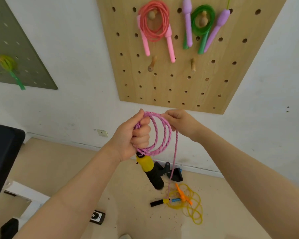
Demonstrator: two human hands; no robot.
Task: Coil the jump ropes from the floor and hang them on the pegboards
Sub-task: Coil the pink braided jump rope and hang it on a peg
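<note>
Two ropes already hang on the wooden pegboard [171, 80]; left hand [136, 135] grips the half-coiled pink rope [160, 133], right hand [179, 121] pinches a loop, yellow rope [190, 204] still floored.

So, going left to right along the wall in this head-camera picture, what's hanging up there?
Yellow-green rope with green handles on the grey board → pink rope → green rope with purple handles beside it, both on the wooden board.

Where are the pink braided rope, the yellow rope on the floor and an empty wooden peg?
pink braided rope [160, 135], head view, on the coiled loops between the hands.
yellow rope [195, 213], head view, on its tangled loops.
empty wooden peg [152, 63], head view, on its shaft.
</note>
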